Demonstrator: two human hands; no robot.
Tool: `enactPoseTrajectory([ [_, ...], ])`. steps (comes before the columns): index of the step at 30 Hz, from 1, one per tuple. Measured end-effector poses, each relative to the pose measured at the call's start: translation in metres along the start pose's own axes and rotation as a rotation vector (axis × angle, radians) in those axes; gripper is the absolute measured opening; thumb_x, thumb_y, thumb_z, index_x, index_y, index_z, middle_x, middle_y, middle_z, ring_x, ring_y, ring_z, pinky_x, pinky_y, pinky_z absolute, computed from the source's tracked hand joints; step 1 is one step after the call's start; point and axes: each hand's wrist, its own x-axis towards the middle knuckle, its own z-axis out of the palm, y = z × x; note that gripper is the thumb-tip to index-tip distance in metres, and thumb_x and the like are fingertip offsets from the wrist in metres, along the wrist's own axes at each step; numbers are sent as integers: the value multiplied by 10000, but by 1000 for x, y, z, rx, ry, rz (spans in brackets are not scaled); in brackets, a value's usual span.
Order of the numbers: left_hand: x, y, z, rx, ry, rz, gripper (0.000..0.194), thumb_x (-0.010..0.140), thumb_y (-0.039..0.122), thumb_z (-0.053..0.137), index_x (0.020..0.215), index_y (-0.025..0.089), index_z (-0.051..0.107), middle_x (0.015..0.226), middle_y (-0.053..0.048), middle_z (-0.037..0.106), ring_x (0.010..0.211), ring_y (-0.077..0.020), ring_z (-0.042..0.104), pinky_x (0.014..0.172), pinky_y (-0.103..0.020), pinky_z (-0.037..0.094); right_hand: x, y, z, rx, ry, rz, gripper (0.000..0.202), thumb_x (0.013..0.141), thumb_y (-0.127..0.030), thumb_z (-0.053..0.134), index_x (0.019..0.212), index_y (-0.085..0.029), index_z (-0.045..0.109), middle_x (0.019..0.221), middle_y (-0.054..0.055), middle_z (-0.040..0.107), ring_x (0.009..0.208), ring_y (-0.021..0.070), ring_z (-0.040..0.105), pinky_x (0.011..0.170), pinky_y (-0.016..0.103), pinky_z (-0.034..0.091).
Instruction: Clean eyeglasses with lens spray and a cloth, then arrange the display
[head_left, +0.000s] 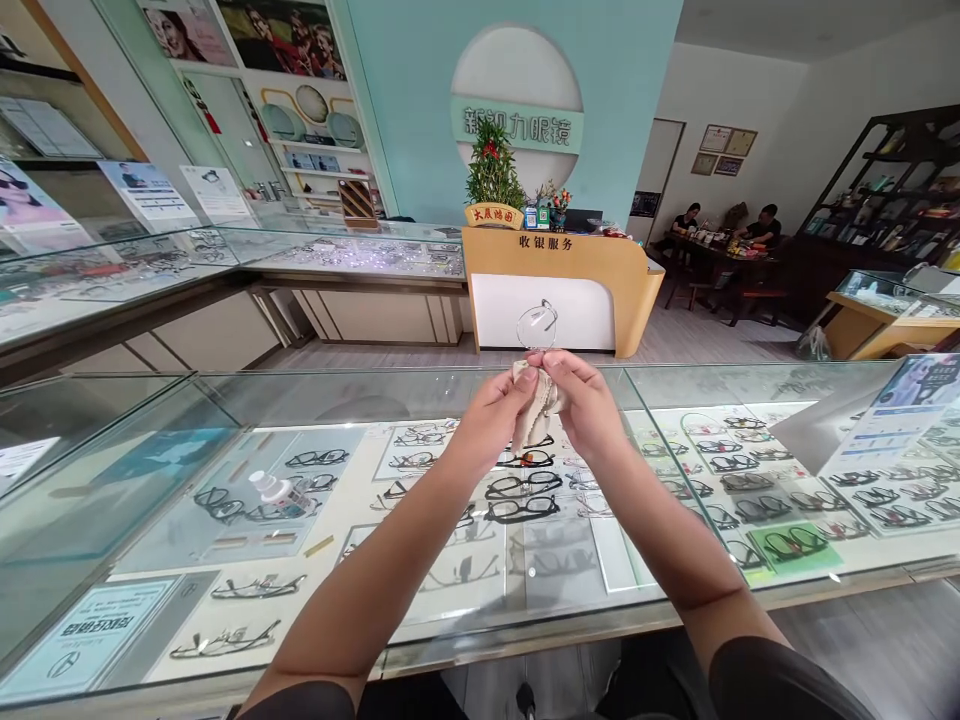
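Note:
Round thin-rimmed eyeglasses [537, 326] stand on edge above my fingertips, one lens up against the background; their lower part is hidden by my fingers. A pale beige cloth [534, 412] hangs bunched between my hands. My left hand [496, 408] is closed, thumb and fingers pinching the cloth at the lower end of the eyeglasses. Close against it, my right hand [586, 396] is closed too, pinching the eyeglasses and the cloth's other side. Both hands are raised over the glass display counter [457, 640]. A white spray bottle [271, 488] stands to the left on the counter.
Rows of spectacle frames [523, 484] lie under the counter's glass. A printed sign [907, 405] stands at the right. Beyond the counter are a wooden cashier desk [634, 300], another glass showcase [360, 250] and two people [765, 228] seated at a table.

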Motion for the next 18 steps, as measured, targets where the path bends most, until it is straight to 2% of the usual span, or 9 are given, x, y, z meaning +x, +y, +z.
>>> enactPoseTrajectory([
  [4, -3, -6, 12, -75, 162, 32, 642, 770, 777, 915, 859, 184, 685, 674, 16, 622, 558, -101, 504, 509, -252, 385, -4, 9, -1, -31, 22, -48, 228, 838, -523, 933, 926, -314, 909, 1037, 1, 846, 950, 185, 714, 882, 307, 576],
  [8, -4, -13, 16, -72, 199, 18, 617, 790, 773, 900, 892, 201, 691, 619, 53, 558, 462, -75, 382, 427, -251, 272, -7, 11, -1, -22, 26, -12, 228, 861, -526, 904, 951, -316, 906, 1024, 0, 844, 886, 174, 696, 817, 301, 568],
  [12, -4, -17, 14, -63, 171, 85, 590, 786, 657, 966, 1093, 192, 773, 792, 9, 694, 639, -103, 571, 578, -229, 453, -7, 4, 1, 14, 51, 28, 277, 813, -540, 913, 934, -291, 893, 1047, 17, 849, 912, 200, 706, 832, 328, 580],
  [15, -3, -19, 13, -42, 130, 121, 567, 824, 619, 955, 1165, 199, 785, 833, 1, 717, 706, -121, 618, 648, -235, 500, -7, 0, 2, 2, 58, 54, 316, 798, -560, 913, 941, -279, 885, 1059, 23, 851, 925, 211, 712, 835, 343, 583],
  [18, -4, -21, 17, -43, 181, 193, 569, 847, 650, 924, 1180, 211, 780, 855, 0, 722, 733, -127, 633, 671, -235, 518, -9, 0, 4, -6, 26, 43, 312, 813, -567, 903, 926, -278, 877, 1118, 31, 864, 1050, 239, 740, 958, 370, 594],
])
